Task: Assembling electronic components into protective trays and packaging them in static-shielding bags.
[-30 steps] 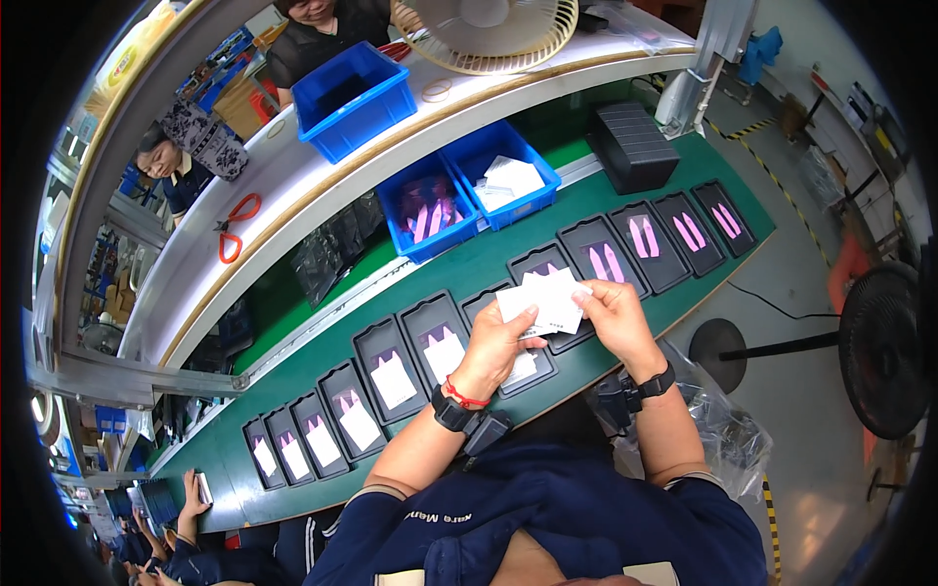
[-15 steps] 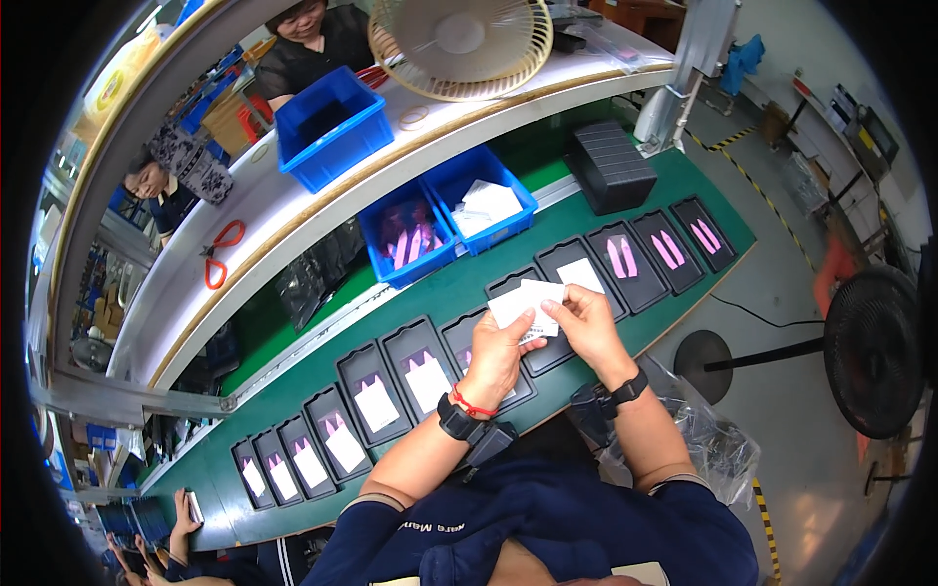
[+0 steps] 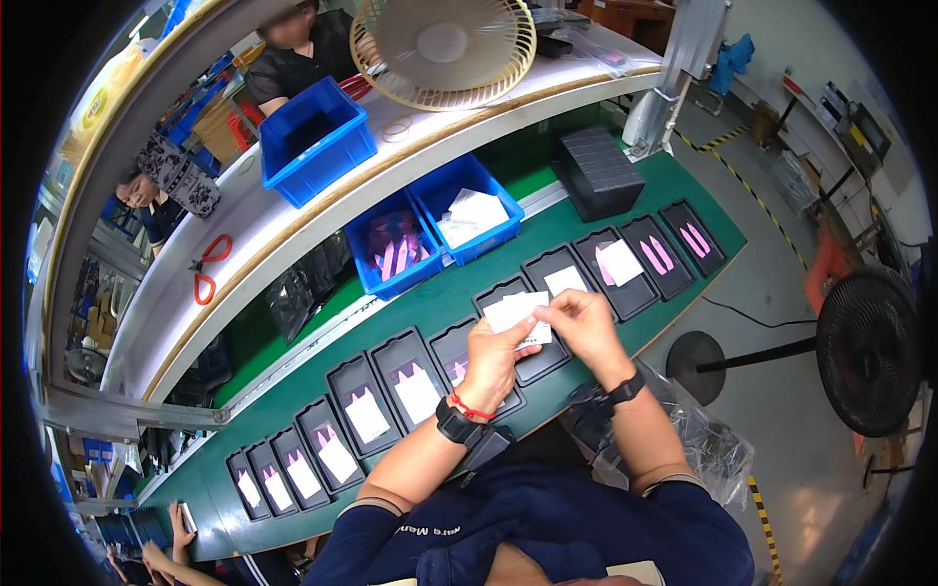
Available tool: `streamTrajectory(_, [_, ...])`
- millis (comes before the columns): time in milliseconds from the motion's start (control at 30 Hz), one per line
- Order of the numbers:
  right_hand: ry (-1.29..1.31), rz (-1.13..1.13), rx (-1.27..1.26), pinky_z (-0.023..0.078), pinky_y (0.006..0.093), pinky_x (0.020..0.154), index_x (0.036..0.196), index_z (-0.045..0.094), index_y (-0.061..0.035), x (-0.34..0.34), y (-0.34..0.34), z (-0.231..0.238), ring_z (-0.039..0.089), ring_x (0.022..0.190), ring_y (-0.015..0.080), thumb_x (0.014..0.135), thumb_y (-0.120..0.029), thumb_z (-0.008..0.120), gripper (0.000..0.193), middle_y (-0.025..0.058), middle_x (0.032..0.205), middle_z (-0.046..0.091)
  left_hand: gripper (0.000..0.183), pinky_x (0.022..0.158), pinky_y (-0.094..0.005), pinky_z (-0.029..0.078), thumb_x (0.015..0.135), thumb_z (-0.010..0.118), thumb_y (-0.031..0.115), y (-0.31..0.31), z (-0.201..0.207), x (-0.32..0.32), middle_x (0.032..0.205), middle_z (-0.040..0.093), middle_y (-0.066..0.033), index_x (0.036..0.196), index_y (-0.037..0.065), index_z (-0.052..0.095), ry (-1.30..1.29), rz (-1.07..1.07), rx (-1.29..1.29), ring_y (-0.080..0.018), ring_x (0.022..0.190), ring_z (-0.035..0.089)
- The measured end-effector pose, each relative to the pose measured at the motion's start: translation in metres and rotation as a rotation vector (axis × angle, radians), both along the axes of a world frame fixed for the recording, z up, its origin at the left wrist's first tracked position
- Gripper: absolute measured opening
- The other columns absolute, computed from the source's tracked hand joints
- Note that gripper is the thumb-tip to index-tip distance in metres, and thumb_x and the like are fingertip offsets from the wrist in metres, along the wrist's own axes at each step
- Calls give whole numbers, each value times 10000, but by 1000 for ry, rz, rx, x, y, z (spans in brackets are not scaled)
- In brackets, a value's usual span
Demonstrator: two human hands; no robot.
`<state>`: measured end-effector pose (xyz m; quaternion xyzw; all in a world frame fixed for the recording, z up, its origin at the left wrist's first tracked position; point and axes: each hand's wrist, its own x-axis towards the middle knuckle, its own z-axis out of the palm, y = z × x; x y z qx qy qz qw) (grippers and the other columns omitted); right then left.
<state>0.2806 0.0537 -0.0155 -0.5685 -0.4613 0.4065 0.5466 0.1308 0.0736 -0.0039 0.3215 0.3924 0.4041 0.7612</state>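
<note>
My left hand (image 3: 491, 363) is closed round a small fanned stack of white cards (image 3: 512, 310), held above the middle of a row of black trays. At the stack's right edge my right hand (image 3: 588, 330) pinches the cards between thumb and fingers. Just right of my hands, a white card (image 3: 622, 262) lies partly over pink pointed strips in a black tray (image 3: 637, 295). Farther right, pink strips (image 3: 657, 256) lie uncovered in two trays. Trays to the left hold a white card (image 3: 367, 418) over pink strips, whose tips stick out.
Behind the trays stand a blue bin (image 3: 376, 283) of pink strips and a blue bin (image 3: 515, 227) of white cards. A stack of black trays (image 3: 598, 174) sits at the far right. Red-handled scissors (image 3: 208, 269) lie on the shelf. Co-workers sit behind and at left.
A white card now lies on the pink strips in a tray right of my hands, where only strips showed before. The view has shifted slightly. Both hands stay at the card stack.
</note>
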Motion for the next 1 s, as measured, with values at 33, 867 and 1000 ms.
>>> streamTrajectory(33, [50,11,-31,388,184,519,677,615,-24,-4,-4,0,501,608,20,807,-96,690,167,-15,631,588,259,659,-318,553,861,601,67,0,-1,1,1001,644,-71,1115,41,558,-3,-10,-2,-196,853,643])
streamTrajectory(867, [127,-121,244,393,190,576,827,596,-11,14,4,-6,482,651,26,857,-21,599,31,-28,743,571,240,679,-296,561,856,605,53,7,-4,-3,986,639,-95,1085,-3,560,-91,-69,51,-183,832,642])
streamTrajectory(1000, [-364,-616,403,454,233,625,867,604,11,154,19,11,564,728,69,919,-85,502,150,38,781,626,239,714,-285,521,857,540,-6,58,27,-29,985,631,-90,1096,-7,555,306,-58,327,-165,861,621])
